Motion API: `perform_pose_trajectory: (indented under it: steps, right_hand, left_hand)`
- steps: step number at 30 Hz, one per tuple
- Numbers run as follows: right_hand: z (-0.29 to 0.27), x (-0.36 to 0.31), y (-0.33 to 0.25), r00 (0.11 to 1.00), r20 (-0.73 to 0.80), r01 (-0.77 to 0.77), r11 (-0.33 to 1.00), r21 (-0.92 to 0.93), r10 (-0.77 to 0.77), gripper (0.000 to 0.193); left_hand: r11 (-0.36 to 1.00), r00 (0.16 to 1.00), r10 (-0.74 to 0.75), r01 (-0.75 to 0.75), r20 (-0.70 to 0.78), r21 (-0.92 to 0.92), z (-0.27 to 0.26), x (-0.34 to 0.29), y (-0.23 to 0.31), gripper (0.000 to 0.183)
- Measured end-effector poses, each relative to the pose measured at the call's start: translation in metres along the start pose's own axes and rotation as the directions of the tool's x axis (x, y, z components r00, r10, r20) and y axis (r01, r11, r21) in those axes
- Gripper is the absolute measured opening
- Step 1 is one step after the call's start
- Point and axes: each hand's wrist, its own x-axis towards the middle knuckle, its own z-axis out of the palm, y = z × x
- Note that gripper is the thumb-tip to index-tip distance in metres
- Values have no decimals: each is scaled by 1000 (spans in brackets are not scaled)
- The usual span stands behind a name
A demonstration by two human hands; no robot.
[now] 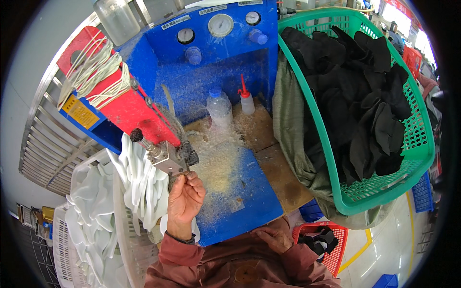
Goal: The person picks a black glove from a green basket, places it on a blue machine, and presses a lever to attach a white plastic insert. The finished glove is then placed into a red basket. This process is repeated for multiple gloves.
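My left hand point(186, 198) is raised with thumb and fingers pinched together at the lower edge of a metal machine head point(169, 158). Whatever the fingertips grip there is too small to make out. The head sits at the end of a red machine arm point(139, 115) wrapped with pale cord point(96, 72). Low against my reddish-brown clothing, near the front edge of the blue work plate point(259, 192), lies my right hand point(274, 239), its fingers loosely extended and holding nothing visible. White curved sole-like pieces point(141, 187) hang in a stack just left of my left hand.
A green basket point(336, 192) of black pieces point(355, 101) stands right; a whitish crate point(122, 240) of white pieces stands left. A capped plastic bottle point(220, 110) and a red-nozzled squeeze bottle point(247, 102) stand behind the dusty plate. A red basket point(342, 245) is low right.
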Motion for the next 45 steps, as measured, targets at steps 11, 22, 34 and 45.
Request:
perform_pose_trajectory:
  steps: [11, 22, 34, 45]
  right_hand:
    - [-27, -3, -64, 955, 274, 232, 869, -438, -117, 29]
    - [11, 193, -208, 761, -40, 589, 714, -378, -648, 29]
    - [-35, 322, -271, 606, -284, 496, 632, -596, -743, 26]
    - [-89, 418, -196, 554, -259, 295, 478, -828, -791, 53]
  left_hand:
    - [978, 988, 8, 24, -155, 208, -2, -17, 11, 23]
    - [972, 955, -26, 93, -296, 216, -24, -49, -18, 31]
    - [981, 905, -52, 126, -423, 149, -31, -60, -7, 30]
    - [960, 874, -26, 157, -485, 231, -18, -51, -12, 30]
